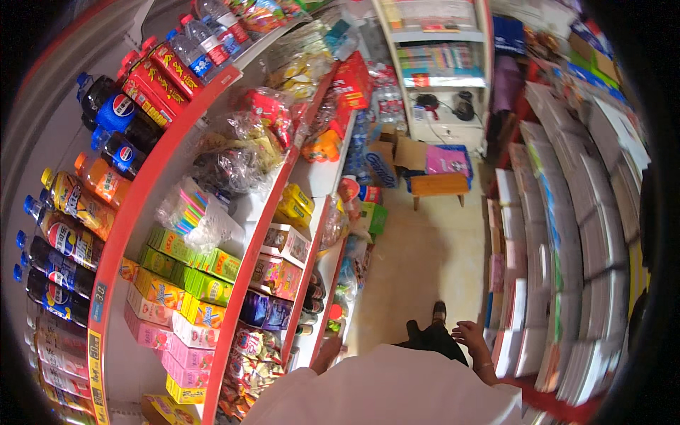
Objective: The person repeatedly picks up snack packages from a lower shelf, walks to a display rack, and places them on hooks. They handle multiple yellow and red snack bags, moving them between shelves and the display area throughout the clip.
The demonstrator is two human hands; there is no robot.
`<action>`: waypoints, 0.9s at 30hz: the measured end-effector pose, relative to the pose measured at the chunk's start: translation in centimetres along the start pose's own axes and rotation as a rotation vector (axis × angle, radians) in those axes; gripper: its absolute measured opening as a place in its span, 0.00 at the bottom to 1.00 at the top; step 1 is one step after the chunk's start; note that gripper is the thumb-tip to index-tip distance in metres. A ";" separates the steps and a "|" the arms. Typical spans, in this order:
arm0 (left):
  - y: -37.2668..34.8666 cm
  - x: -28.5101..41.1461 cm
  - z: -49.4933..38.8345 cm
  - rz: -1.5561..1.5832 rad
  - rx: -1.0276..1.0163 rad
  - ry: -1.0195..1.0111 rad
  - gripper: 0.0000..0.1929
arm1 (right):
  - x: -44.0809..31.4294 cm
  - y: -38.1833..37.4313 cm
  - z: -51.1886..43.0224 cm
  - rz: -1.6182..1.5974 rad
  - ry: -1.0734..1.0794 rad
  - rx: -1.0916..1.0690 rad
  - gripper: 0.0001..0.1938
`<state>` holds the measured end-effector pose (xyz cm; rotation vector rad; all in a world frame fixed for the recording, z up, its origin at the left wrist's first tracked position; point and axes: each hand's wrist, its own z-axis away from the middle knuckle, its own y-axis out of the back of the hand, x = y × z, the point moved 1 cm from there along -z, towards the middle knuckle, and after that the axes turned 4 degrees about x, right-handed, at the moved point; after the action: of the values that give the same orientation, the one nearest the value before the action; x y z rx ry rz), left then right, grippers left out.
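Observation:
My right hand (468,336) hangs at my side with its fingers apart and nothing in it, close to the stacked books (510,340) on the right. My left hand (328,353) is low beside the left shelves, partly blurred; its fingers are hard to make out and I cannot tell whether it holds something. Near it are dark bottles (314,292) on a lower shelf and packaged sweets (249,366). Further left stand drink cartons (204,287), a white cup of colourful straws (212,223) and soft drink bottles (61,276) on the top shelf.
A tiled aisle floor (409,265) runs ahead between the shelves. At its far end are a small wooden stool (440,184), a blue crate (467,159), open cardboard boxes (409,153) and a white shelf unit (443,36). A green box (378,218) stands low on the left.

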<state>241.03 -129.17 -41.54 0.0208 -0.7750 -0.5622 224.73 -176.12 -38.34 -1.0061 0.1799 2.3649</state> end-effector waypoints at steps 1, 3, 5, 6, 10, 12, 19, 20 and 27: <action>-0.8 -1.4 0.2 0.020 0.032 0.043 0.17 | -3.0 -0.3 -2.3 0.032 0.036 -0.036 0.16; -2.9 -3.3 0.6 0.085 0.121 0.129 0.17 | -10.3 -2.2 -5.9 0.083 0.105 -0.096 0.17; -4.7 -3.1 0.8 0.175 0.220 0.185 0.17 | -17.4 -4.4 -9.8 0.137 0.145 -0.203 0.19; -5.1 -2.4 0.8 0.219 0.267 0.205 0.17 | -20.5 -5.9 -12.4 0.163 0.163 -0.264 0.19; -7.0 0.4 -1.4 0.387 0.397 0.243 0.17 | -31.8 -14.2 -19.2 0.246 0.232 -0.442 0.24; -7.9 2.0 -3.6 0.467 0.437 0.240 0.17 | -36.4 -19.7 -21.1 0.273 0.255 -0.507 0.28; -8.4 6.3 -11.1 0.684 0.563 0.244 0.17 | -47.2 -36.5 -24.6 0.209 0.313 -0.650 0.46; -7.6 6.8 -12.7 0.724 0.576 0.234 0.17 | -48.1 -37.9 -25.6 0.208 0.301 -0.640 0.48; -2.7 11.0 -14.4 0.894 0.778 0.127 0.16 | -53.8 -50.9 -38.6 0.123 0.535 -0.543 0.51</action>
<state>255.66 -139.48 -45.32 0.4033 -0.7510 0.6012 306.68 -170.00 -23.47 -1.9255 -0.2263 2.2415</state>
